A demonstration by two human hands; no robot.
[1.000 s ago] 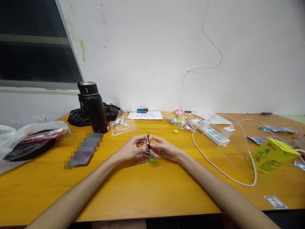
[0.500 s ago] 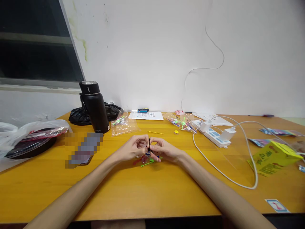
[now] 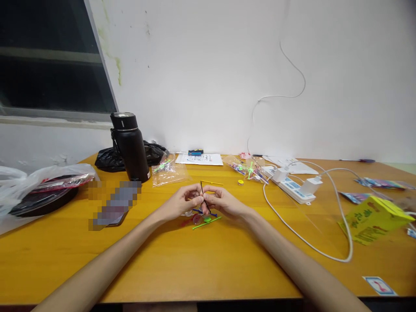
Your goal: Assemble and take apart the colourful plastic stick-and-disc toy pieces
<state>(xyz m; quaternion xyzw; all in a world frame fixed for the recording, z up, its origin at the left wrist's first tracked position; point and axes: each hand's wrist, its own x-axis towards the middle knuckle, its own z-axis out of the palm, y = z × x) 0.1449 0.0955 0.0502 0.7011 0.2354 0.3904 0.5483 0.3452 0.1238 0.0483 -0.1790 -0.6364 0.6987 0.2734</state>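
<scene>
Pinched between the fingertips of my left hand [image 3: 184,203] and my right hand [image 3: 225,203] is a thin black plastic stick [image 3: 201,188], slanted upright. Both hands are closed, with fingertips meeting at its middle. Just below them on the table lie a green plastic stick with a round disc [image 3: 207,221], a clear reddish disc [image 3: 196,219] and a blue stick [image 3: 212,214]. My fingers partly cover these small pieces. Behind the hands rest a yellow stick [image 3: 212,183] and a small yellow round piece [image 3: 240,183].
A black bottle [image 3: 130,149] and a phone [image 3: 117,219], partly blurred out, are at left. Bags of plastic parts [image 3: 170,173] lie behind. At right are a power strip [image 3: 294,190] with looping white cables [image 3: 349,242] and a yellow box [image 3: 373,221].
The black stick has turned in my fingers and now shows as a longer thin line. My right fingers have shifted slightly, uncovering more of the green and blue pieces.
</scene>
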